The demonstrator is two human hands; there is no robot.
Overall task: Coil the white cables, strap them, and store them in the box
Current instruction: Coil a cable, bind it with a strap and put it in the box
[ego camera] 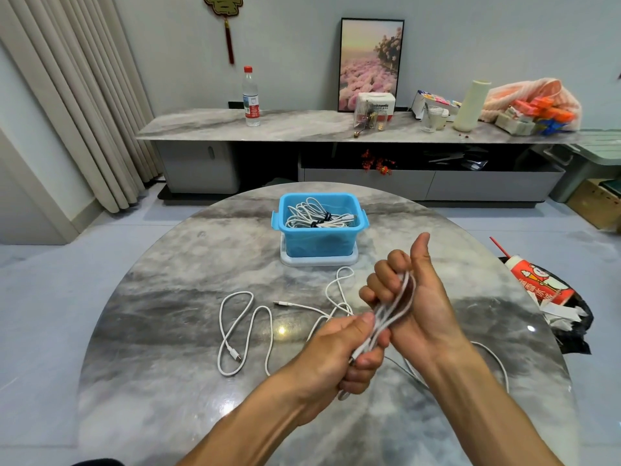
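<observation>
Both hands grip one coil (391,311) above the table (161,331): right hand (413,297) curls fingers round its upper loops, thumb up; left hand (342,351) pinches the lower end. A loose cable (242,331) lies left of the fingers; the box (319,243) sits beyond.

You're working in bright, even indoor light. The polished round grey marble worktop (161,331) throws back small white glare spots near its middle and right edge. Shadows are soft. The wide lens bends the beige pleated curtain (77,95) and outer edges; focus stays fairly sharp.
</observation>
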